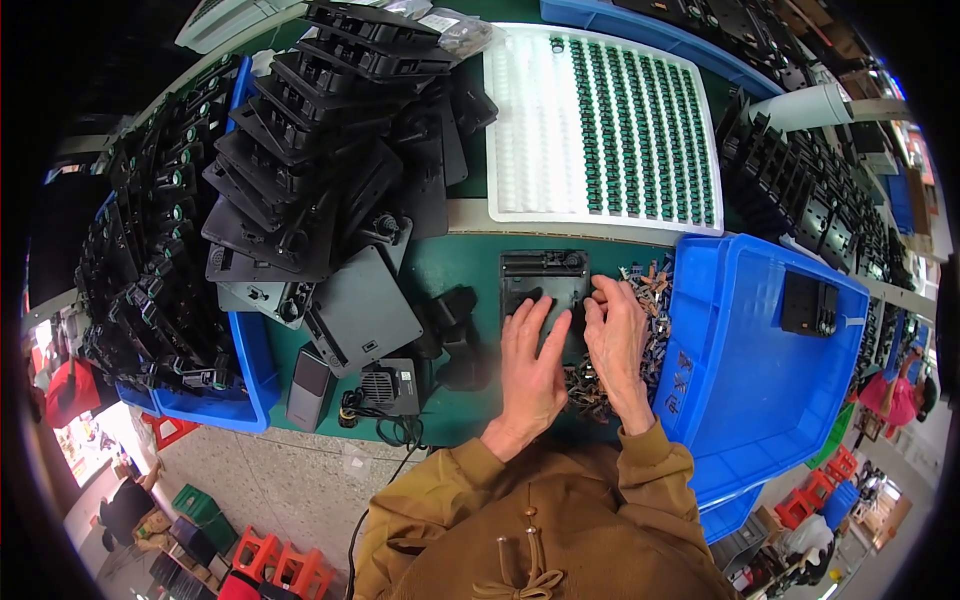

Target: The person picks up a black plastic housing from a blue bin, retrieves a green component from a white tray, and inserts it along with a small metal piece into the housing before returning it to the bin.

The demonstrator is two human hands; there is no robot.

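Note:
A black rectangular plastic housing point(545, 264) lies on the green work surface in front of me, with a raised slotted section along its far end. My left hand point(535, 365) rests on its near part, fingers stretched out and apart, fingertips touching the housing. My right hand point(617, 335) is bent around the housing's right edge, its fingers curled and close together; whether a small part sits between them is hidden. Beside and partly beneath the right hand, a heap of small metal and plastic parts point(655, 290) spreads toward the blue bin.
A blue bin point(700, 350) stands at right, with a black part point(808, 304) inside. Beyond lies a white tray point(530, 150) with rows of small green parts. Black housings point(270, 190) are stacked at left, near a power adapter point(388, 387) with a cable. Another blue bin point(258, 385) holds black assemblies.

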